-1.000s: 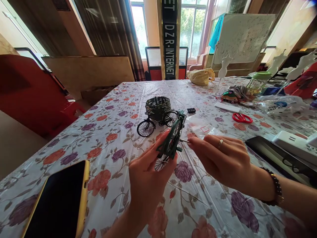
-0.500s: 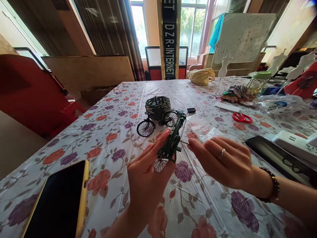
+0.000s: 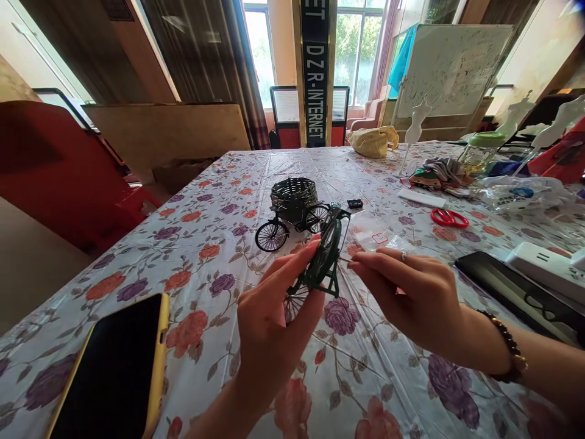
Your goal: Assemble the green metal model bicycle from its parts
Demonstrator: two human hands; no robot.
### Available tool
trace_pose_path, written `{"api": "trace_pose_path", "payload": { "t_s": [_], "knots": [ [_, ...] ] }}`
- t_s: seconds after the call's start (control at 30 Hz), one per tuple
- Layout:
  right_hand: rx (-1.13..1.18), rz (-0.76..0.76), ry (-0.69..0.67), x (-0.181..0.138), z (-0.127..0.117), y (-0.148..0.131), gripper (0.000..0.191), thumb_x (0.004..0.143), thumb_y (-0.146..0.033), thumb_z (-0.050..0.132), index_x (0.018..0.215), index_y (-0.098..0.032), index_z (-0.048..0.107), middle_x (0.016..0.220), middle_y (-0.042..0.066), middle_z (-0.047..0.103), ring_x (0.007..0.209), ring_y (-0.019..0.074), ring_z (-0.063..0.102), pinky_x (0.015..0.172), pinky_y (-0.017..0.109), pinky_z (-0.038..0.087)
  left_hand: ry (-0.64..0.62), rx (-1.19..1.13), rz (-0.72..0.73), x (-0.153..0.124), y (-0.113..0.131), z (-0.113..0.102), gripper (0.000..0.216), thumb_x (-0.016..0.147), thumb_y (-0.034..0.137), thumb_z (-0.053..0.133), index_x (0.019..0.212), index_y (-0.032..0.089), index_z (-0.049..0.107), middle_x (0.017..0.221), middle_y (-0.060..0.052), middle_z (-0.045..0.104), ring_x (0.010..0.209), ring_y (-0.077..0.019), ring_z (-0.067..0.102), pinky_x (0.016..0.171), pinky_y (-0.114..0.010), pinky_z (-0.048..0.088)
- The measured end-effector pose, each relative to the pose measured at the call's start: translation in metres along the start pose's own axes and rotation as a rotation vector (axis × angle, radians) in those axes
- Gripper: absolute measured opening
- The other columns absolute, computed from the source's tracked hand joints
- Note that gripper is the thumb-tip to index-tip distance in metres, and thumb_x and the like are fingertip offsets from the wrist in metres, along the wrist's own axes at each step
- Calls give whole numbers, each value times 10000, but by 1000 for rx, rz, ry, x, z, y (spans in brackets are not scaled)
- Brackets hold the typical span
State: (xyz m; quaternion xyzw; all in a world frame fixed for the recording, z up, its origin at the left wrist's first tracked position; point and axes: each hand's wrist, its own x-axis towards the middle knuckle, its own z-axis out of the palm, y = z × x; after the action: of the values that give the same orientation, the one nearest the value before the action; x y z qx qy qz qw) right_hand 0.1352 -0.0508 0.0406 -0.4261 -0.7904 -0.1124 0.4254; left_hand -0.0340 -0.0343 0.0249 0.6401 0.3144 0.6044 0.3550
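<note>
My left hand is closed around a dark green miniature bicycle, which it holds tilted up above the table. A spoked wheel shows between the thumb and fingers. My right hand pinches a thin, light-coloured rod, whose far end meets or lies close to the bicycle's side; contact is hard to tell. The rest of the rod is hidden in the fingers. Just beyond, a second black miniature bicycle stands beside a dark woven basket.
A phone in a yellow case lies at the front left. On the right are red scissors, a power strip and a dark case. A clear plastic bag and a small black block lie beyond my hands.
The held bicycle has turned, showing more of its wheel and a frame-like stand. My right hand has rolled, its fingers now pinching the rod from a different angle.
</note>
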Motion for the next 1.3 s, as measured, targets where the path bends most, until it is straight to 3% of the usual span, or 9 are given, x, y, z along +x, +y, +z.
{"api": "trace_pose_path", "payload": {
  "t_s": [0.13,0.3,0.4,0.57,0.8,0.93,1.13,1.3],
  "knots": [
    [-76,-96,49,-3,0,2,109,788,-169,537,894,-166,566,738,23,625,547,71,521,510,201,379,107,-259,-109,3,6,6,225,768,206,539,967,257,631,1000,3,651,975,-172,577,840,-262,473],
    [-136,-142,31,-2,-4,-3,103,773,-150,552,876,-159,559,725,28,621,542,76,506,512,209,377,142,-388,-273,9,2,7,291,842,372,424,940,226,656,925,-5,676,919,-157,605,796,-249,498],
    [-156,-148,5,-1,-7,-6,72,786,-143,527,841,-154,572,677,18,605,521,78,496,499,213,372,133,-348,-336,13,-1,5,230,814,354,489,832,240,688,749,12,690,793,-143,635,729,-235,522],
    [-181,-142,-13,0,-8,-5,84,789,-150,522,841,-147,588,730,31,620,569,88,538,512,214,384,92,-280,-360,16,-2,-1,83,718,239,625,771,233,688,825,2,697,797,-155,636,698,-246,523],
    [-156,-186,-18,1,-5,3,110,803,-159,508,877,-147,588,686,11,593,537,76,492,491,213,350,113,-161,-206,14,-10,-4,57,692,200,644,748,197,654,824,-3,670,779,-143,612,686,-247,500],
    [-145,-215,-38,2,-3,5,99,806,-165,509,863,-147,587,608,-12,537,508,76,438,483,217,327,93,-120,-206,16,-8,-5,67,713,211,630,777,206,610,801,17,634,744,-108,587,647,-194,467],
    [-159,-244,-24,1,1,12,95,806,-178,521,885,-153,568,670,1,586,529,73,461,501,208,345,-81,123,-169,17,-6,-10,78,798,282,524,791,204,529,715,17,556,604,-86,496,524,-172,392],
    [-183,-274,-20,2,-1,15,100,793,-172,546,885,-141,568,705,20,621,547,81,507,505,215,359,-179,308,-64,13,-4,-11,146,861,309,395,833,207,497,691,8,489,604,-103,440,548,-204,368]
  ]
}}
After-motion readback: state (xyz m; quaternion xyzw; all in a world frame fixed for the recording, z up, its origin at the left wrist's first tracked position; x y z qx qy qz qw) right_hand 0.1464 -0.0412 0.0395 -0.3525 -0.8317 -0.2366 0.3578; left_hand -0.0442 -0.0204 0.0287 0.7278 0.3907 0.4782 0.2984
